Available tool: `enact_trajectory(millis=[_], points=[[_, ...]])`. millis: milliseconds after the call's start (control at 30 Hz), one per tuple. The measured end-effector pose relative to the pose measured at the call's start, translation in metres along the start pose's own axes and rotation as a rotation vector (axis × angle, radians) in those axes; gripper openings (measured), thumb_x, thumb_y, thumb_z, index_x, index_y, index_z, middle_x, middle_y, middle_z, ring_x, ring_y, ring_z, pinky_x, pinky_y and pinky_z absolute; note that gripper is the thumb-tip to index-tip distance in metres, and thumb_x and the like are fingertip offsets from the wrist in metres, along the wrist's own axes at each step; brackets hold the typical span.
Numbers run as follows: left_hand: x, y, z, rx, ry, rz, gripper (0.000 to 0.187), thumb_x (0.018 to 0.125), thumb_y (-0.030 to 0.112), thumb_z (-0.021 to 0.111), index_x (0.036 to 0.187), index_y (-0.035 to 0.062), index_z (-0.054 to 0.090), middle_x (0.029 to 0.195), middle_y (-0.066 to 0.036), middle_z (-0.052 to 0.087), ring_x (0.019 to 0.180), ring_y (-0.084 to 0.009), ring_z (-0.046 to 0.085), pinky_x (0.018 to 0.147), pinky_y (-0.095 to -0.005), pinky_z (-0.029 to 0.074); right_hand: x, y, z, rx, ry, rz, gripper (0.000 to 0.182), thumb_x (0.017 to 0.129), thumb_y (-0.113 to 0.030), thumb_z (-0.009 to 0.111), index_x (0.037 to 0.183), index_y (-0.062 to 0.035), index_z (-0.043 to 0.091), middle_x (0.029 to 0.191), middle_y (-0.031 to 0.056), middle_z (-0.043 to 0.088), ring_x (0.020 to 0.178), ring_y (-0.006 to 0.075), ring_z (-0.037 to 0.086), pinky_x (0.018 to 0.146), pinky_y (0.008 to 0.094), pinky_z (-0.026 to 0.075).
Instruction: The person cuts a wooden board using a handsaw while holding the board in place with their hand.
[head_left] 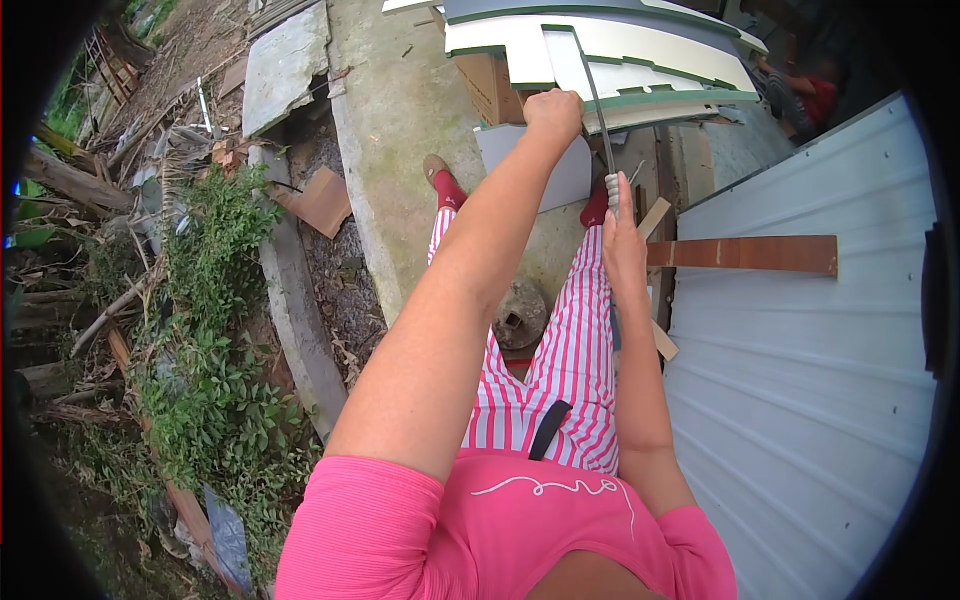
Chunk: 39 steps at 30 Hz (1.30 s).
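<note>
Stacked white boards with dark green edges lie at the top. My left hand is closed at their near edge, on the lower end of a narrow white strip. A long thin blade runs beside this strip. My right hand is around its pale wrapped handle, with the fingers pointing up along it.
A cardboard box stands under the boards. A round stone-like object lies between my legs. On the right are a brown plank and corrugated metal; beyond, a person in red. Plants grow left.
</note>
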<state>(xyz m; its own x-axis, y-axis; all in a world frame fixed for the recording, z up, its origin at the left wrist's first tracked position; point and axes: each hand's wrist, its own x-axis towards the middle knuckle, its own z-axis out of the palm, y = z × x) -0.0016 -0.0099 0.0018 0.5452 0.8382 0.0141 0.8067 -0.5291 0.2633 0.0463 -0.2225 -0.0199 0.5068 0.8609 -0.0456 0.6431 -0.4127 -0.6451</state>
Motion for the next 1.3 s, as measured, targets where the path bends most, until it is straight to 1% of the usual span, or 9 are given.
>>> enact_trajectory(millis=[100, 200, 433, 500, 633, 700, 900, 1000, 1300], points=[[0.001, 0.0, 0.0, -0.01, -0.006, 0.001, 0.025, 0.071, 0.019, 0.063, 0.092, 0.0058, 0.067, 0.092, -0.016, 0.068, 0.085, -0.0305, 0.067, 0.072, -0.0387, 0.054, 0.035, -0.006, 0.007, 0.038, 0.074, -0.142, 0.062, 0.093, -0.013, 0.043, 0.145, -0.0263, 0.012, 0.088, 0.0284, 0.062, 0.084, 0.0452, 0.06, 0.071, 0.0515, 0.045], [0.002, -0.001, 0.001, -0.012, 0.018, 0.001, 0.022, 0.073, 0.017, 0.059, 0.091, 0.0053, 0.068, 0.092, -0.017, 0.068, 0.084, -0.0308, 0.067, 0.072, -0.039, 0.054, 0.049, -0.017, 0.002, 0.046, 0.0, -0.106, 0.06, 0.094, -0.016, 0.041, 0.146, -0.0234, 0.011, 0.096, 0.0307, 0.061, 0.084, 0.0453, 0.061, 0.069, 0.0512, 0.044], [-0.001, 0.001, -0.001, -0.005, 0.036, 0.0, 0.022, 0.076, 0.014, 0.055, 0.091, 0.0042, 0.067, 0.091, -0.018, 0.068, 0.085, -0.031, 0.067, 0.072, -0.0392, 0.054, 0.023, -0.005, 0.02, 0.105, 0.105, -0.121, 0.057, 0.093, -0.014, 0.042, 0.143, -0.0183, 0.015, 0.091, 0.0297, 0.061, 0.086, 0.0464, 0.059, 0.074, 0.0524, 0.045], [-0.001, 0.002, -0.003, -0.004, 0.005, -0.002, 0.022, 0.076, 0.014, 0.055, 0.092, 0.0042, 0.067, 0.093, -0.018, 0.068, 0.086, -0.0309, 0.067, 0.072, -0.039, 0.054, 0.002, 0.003, 0.02, 0.094, -0.002, 0.023, 0.057, 0.093, -0.014, 0.042, 0.143, -0.017, 0.014, 0.1, 0.0301, 0.06, 0.091, 0.0466, 0.058, 0.077, 0.0521, 0.045], [-0.002, 0.003, -0.004, -0.028, -0.004, -0.018, 0.023, 0.076, 0.014, 0.055, 0.093, 0.0036, 0.067, 0.094, -0.018, 0.067, 0.088, -0.0306, 0.067, 0.073, -0.0386, 0.054, -0.042, 0.034, 0.032, 0.097, 0.041, -0.019, 0.056, 0.093, -0.015, 0.042, 0.143, -0.0155, 0.016, 0.114, 0.0287, 0.055, 0.096, 0.0464, 0.056, 0.081, 0.0518, 0.044], [-0.003, 0.003, -0.004, 0.0, 0.007, -0.013, 0.023, 0.076, 0.014, 0.056, 0.094, 0.0046, 0.067, 0.094, -0.017, 0.067, 0.088, -0.0301, 0.066, 0.073, -0.0383, 0.054, -0.058, 0.039, 0.03, 0.137, -0.037, 0.111, 0.055, 0.093, -0.015, 0.041, 0.142, -0.0141, 0.018, 0.123, 0.0263, 0.051, 0.101, 0.045, 0.055, 0.084, 0.0505, 0.043], [-0.002, 0.002, -0.001, 0.005, 0.026, -0.007, 0.021, 0.076, 0.014, 0.056, 0.091, 0.0058, 0.067, 0.094, -0.016, 0.068, 0.086, -0.03, 0.067, 0.072, -0.0385, 0.054, -0.068, 0.037, 0.01, 0.299, 0.128, 0.006, 0.05, 0.094, -0.017, 0.039, 0.142, -0.0132, 0.023, 0.122, 0.0255, 0.053, 0.106, 0.0432, 0.055, 0.088, 0.048, 0.042], [-0.003, 0.002, 0.0, -0.004, 0.032, 0.012, 0.02, 0.076, 0.013, 0.055, 0.09, 0.005, 0.067, 0.093, -0.016, 0.068, 0.085, -0.03, 0.067, 0.071, -0.0384, 0.054, -0.059, 0.021, -0.008, 0.305, 0.089, 0.084, 0.05, 0.094, -0.018, 0.038, 0.142, -0.0138, 0.024, 0.12, 0.0254, 0.054, 0.106, 0.0432, 0.055, 0.088, 0.048, 0.043], [-0.007, 0.004, 0.007, -0.009, 0.143, 0.004, 0.016, 0.075, 0.011, 0.054, 0.08, 0.0043, 0.068, 0.087, -0.018, 0.067, 0.08, -0.0316, 0.067, 0.069, -0.0391, 0.054, -0.047, 0.032, 0.002, 0.225, 0.051, 0.007, 0.05, 0.095, -0.02, 0.038, 0.142, -0.0163, 0.024, 0.117, 0.0266, 0.055, 0.104, 0.0441, 0.055, 0.085, 0.0478, 0.044]])
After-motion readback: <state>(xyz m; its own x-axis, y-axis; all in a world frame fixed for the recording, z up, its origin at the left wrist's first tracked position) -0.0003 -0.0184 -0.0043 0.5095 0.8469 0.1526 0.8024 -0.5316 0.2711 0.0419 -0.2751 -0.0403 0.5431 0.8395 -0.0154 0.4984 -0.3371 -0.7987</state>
